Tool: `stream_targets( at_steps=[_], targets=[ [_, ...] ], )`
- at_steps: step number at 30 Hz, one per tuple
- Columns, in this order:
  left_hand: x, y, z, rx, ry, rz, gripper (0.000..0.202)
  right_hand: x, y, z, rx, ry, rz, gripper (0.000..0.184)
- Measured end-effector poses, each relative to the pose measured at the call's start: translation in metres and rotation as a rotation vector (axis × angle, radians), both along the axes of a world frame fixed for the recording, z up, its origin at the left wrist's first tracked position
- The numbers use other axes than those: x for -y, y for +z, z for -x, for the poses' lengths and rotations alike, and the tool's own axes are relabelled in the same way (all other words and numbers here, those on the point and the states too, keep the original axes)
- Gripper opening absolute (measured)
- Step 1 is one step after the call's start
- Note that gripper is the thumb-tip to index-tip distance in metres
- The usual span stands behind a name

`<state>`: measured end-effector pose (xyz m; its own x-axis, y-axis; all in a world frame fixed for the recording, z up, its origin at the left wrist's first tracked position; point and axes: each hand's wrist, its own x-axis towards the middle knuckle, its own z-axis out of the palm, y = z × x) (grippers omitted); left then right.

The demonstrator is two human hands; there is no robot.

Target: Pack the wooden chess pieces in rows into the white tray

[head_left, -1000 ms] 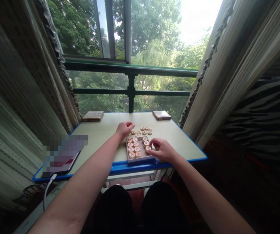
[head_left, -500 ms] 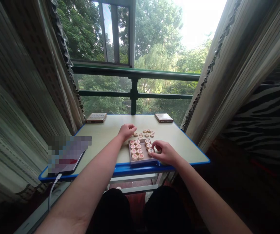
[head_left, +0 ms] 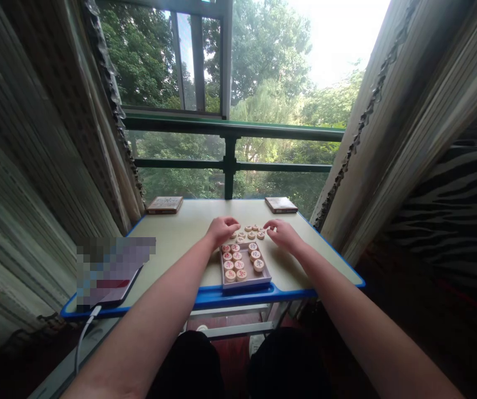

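A shallow open box (head_left: 246, 281) near the front of the table holds round wooden xiangqi pieces. Red-marked ones (head_left: 228, 265) stand in two columns on the left, dark-marked ones (head_left: 258, 266) in one column on the right. Behind the box lie several loose pieces (head_left: 250, 235). My left hand (head_left: 223, 228) is curled beside the left end of that loose group, fingers closed together; whether a piece is between them is hidden. At the group's right end, my right hand (head_left: 283, 234) reaches in with thumb and fingers apart, nothing visible between them.
Two flat boxes (head_left: 165, 205) (head_left: 280, 205) lie at the table's far corners. A tablet-like device (head_left: 116, 277) with a white cable (head_left: 81, 338) rests at the left front. The table (head_left: 192, 249) has a blue edge; curtains flank it, with a green railing (head_left: 263, 130) behind.
My right hand has left the dark-marked piece in the box's right column and moved up and away to the loose pieces. My left hand stays at about the same spot.
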<state>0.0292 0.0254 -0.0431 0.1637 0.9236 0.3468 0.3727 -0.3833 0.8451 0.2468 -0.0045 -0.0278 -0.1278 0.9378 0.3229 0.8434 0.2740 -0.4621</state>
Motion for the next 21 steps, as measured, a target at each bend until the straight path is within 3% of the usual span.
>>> stream_targets(
  at_steps=[2,5,13,18,21],
  targets=[
    [0.003,0.002,-0.002,-0.032,-0.019,-0.01,0.021,-0.014,-0.003,-0.002,0.02,0.033,-0.013,0.03],
    [0.007,0.005,-0.003,-0.084,-0.047,-0.016,0.023,-0.02,-0.011,-0.007,0.06,0.065,0.0,0.027],
    [0.019,0.014,-0.007,-0.16,-0.129,-0.036,0.023,-0.005,-0.014,-0.018,0.088,0.027,-0.028,0.014],
    [0.023,0.015,-0.007,-0.138,-0.191,0.009,0.028,-0.004,-0.016,-0.016,0.04,-0.003,-0.019,0.029],
    [0.02,0.012,-0.005,-0.048,-0.176,0.079,0.028,-0.002,-0.014,-0.015,0.019,-0.01,-0.027,0.024]
  ],
)
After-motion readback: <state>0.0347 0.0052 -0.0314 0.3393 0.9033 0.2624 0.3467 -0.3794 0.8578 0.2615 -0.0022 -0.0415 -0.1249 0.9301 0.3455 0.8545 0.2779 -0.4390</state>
